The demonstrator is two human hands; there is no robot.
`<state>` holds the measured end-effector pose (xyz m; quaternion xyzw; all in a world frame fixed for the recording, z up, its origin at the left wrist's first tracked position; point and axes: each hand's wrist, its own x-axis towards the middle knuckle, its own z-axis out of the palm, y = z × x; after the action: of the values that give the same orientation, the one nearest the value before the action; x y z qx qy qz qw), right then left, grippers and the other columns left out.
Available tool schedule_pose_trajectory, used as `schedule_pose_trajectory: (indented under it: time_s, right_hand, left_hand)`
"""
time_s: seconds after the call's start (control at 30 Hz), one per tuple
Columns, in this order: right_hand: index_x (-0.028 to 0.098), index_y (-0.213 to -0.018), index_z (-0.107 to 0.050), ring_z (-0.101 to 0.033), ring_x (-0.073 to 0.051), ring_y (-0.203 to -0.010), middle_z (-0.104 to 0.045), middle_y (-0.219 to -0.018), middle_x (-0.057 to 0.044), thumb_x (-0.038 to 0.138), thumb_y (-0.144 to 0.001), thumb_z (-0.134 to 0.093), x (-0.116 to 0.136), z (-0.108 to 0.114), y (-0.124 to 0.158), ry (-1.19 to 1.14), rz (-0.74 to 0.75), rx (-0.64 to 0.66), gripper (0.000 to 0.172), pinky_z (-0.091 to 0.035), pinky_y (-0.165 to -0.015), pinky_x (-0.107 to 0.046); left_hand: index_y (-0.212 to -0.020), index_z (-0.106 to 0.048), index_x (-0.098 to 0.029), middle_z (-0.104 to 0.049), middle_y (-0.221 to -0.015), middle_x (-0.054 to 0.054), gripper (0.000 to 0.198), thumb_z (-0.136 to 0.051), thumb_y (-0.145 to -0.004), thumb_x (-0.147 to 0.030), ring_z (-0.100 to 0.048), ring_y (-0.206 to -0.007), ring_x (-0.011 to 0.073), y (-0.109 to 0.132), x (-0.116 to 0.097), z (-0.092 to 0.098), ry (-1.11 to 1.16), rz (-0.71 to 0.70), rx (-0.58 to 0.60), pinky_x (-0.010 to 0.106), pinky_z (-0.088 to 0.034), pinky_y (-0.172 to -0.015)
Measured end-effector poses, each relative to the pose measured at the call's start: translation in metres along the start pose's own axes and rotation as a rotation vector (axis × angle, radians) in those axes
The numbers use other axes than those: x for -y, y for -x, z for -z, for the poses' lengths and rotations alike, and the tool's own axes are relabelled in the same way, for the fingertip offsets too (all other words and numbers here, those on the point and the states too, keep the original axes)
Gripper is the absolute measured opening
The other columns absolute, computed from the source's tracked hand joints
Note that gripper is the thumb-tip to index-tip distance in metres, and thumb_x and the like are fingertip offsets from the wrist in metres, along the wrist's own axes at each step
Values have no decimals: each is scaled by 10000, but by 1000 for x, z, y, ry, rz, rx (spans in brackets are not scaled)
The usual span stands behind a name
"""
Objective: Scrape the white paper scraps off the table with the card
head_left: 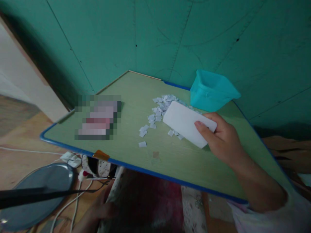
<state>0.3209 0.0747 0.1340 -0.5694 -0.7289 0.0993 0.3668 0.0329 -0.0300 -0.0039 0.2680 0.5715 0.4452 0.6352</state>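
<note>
My right hand (pixel 224 139) is closed around one end of a white, flat rectangular block (pixel 186 123), thumb on top. The block is tilted over the table and covers part of a pile of small white paper pieces (pixel 167 100). Several more pieces trail toward the near edge, with a lone piece (pixel 142 144) in front. Low in the view, my left hand (pixel 100 210) is dim and blurred below the table. Its fingers seem curled over the pale patterned edge (pixel 115 186) of something with a dark red inside.
A turquoise plastic bin (pixel 211 92) stands at the table's back right, by the green wall (pixel 155 35). A pixelated item (pixel 98 119) lies at left on the blue-edged table (pixel 131 97). Below left are a grey round lid-like disc (pixel 41 194), white cables and a power strip (pixel 70 158).
</note>
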Motion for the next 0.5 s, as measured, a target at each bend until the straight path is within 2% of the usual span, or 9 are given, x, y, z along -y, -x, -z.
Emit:
schedule_pose_trajectory:
  time_s: [0.17,0.23,0.33,0.4,0.5]
  right_hand:
    - [237,-806,-555,-495,-133,-536,-540,-635,32,378,-775,-541,5,9,2,-51,6,83,146,-372,-481,-250]
    - [238,-792,-549,-478,-126,-525,-526,-621,36,382,-771,-548,3,13,2,-86,-2,38,146,-362,-462,-241]
    - [236,-790,-540,-451,-121,-508,-506,-609,34,389,-765,-553,0,16,1,-107,-21,-103,155,-344,-434,-234]
    - [232,-802,-538,-451,-121,-499,-505,-599,34,393,-764,-551,-2,15,0,-80,-17,-145,166,-340,-428,-233]
    - [211,-820,-542,-480,-117,-493,-528,-584,32,381,-778,-529,0,11,-1,2,34,-104,175,-349,-446,-227]
  left_hand:
    - [-510,-598,-260,-578,-386,-83,324,-520,-301,-24,-569,-484,194,4,2,-2,64,4,-36,277,-513,-561]
    - [-531,-613,-261,-618,-414,-79,341,-511,-308,-24,-561,-447,181,5,3,0,24,22,-73,244,-477,-437]
    - [-590,-629,-259,-660,-455,-71,378,-530,-314,-20,-529,-365,161,8,6,5,-62,26,-133,223,-378,-297]
    - [-564,-608,-262,-647,-427,-73,360,-544,-310,-16,-543,-367,175,11,8,6,-79,-9,-161,241,-423,-332]
    - [-475,-565,-270,-708,-533,-52,333,-534,-275,-5,-637,-541,226,14,12,7,17,-60,-178,268,-514,-496]
